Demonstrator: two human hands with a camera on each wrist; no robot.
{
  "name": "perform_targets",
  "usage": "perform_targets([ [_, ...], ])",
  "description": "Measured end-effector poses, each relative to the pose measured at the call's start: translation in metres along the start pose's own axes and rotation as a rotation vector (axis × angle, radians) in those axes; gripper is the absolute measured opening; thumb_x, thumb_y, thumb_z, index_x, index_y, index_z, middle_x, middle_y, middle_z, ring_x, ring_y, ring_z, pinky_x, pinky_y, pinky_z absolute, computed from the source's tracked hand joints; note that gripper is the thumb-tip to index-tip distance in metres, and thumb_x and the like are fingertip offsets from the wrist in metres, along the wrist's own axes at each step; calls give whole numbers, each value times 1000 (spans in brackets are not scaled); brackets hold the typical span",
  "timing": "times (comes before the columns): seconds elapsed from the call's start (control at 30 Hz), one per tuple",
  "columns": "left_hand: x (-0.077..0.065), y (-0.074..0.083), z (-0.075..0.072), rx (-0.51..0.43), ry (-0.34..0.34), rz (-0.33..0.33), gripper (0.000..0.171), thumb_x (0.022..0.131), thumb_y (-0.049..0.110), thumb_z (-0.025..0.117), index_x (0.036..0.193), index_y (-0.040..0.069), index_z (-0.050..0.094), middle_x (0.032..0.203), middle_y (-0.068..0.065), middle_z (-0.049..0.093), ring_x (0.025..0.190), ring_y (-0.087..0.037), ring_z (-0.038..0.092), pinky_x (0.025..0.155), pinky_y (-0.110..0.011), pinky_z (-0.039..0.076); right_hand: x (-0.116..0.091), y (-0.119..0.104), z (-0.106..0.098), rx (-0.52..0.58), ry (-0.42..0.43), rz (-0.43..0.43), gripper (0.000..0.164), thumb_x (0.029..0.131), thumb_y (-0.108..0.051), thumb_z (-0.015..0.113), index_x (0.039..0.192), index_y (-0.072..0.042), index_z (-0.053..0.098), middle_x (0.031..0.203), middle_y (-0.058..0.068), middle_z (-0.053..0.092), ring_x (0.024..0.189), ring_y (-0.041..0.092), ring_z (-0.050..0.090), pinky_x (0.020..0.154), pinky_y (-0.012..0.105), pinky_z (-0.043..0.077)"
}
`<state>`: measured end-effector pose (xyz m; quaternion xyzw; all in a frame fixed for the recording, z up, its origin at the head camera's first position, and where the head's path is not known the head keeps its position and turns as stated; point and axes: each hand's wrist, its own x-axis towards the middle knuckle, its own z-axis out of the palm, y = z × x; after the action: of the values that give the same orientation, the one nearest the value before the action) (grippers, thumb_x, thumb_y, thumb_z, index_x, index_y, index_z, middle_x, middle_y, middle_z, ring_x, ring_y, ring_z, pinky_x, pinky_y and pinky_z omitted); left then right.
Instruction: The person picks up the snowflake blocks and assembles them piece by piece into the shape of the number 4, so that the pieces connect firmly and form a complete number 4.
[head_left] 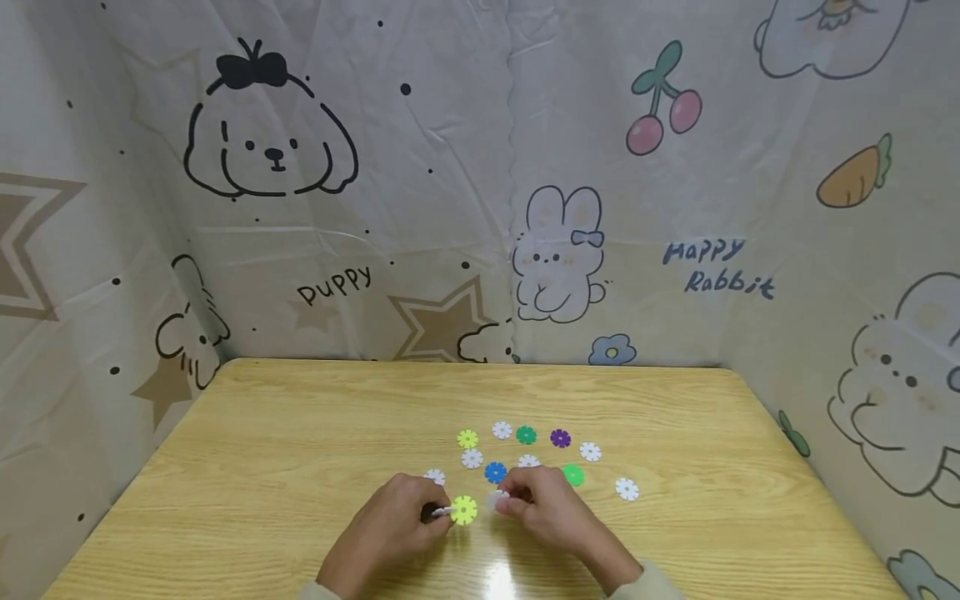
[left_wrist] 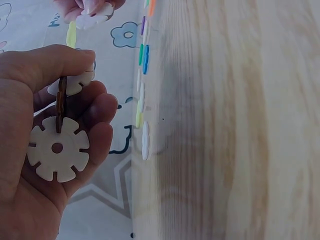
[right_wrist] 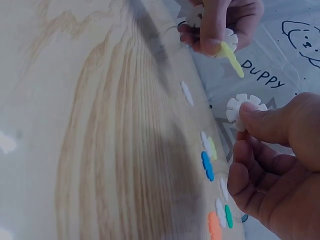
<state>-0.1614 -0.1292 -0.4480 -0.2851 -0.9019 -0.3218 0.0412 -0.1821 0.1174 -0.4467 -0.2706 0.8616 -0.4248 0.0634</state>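
Note:
My left hand (head_left: 397, 518) grips a short chain of notched plastic discs. In the left wrist view a white notched disc (left_wrist: 58, 150) lies against the palm, slotted into a brown disc (left_wrist: 61, 102) seen edge-on, with another white disc under the thumb. A yellow disc (head_left: 463, 510) sticks out at the chain's right end. Just right of it, my right hand (head_left: 547, 512) pinches a single white disc (right_wrist: 240, 111) between thumb and fingers. That white disc and the yellow one are apart, with a small gap between them.
Beyond the hands, several loose discs lie flat on the wooden table (head_left: 300, 433): white (head_left: 627, 489), blue (head_left: 495, 472), green (head_left: 526, 435), purple (head_left: 560, 438) and yellow (head_left: 467, 438). An orange disc (right_wrist: 215, 226) shows in the right wrist view. A printed cloth (head_left: 442, 167) hangs behind the table.

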Motion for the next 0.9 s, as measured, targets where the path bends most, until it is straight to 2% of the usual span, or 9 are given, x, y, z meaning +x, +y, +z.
perform_targets([
  [0.2,1,-1,2,-15,-11,-4,13,82,7,73,73,15,68,67,16,50,60,2,43,54,-20,41,0,-3,-1,41,-12,-34,7,90,-7,73,84,-9,72,75,-11,61,69,6,55,62,26,50],
  [0.6,5,0,3,-25,-21,14,10,82,7,75,76,14,71,70,17,55,61,2,45,56,-20,43,-2,-5,-3,71,19,-32,5,89,-8,74,84,-8,74,76,-10,64,69,7,57,62,26,51],
  [0.9,6,0,6,-18,8,64,11,79,7,74,73,15,70,67,17,53,60,3,44,54,-18,41,-3,-4,1,102,38,-31,5,87,-8,76,85,-12,77,77,-10,66,69,7,59,61,26,52],
])
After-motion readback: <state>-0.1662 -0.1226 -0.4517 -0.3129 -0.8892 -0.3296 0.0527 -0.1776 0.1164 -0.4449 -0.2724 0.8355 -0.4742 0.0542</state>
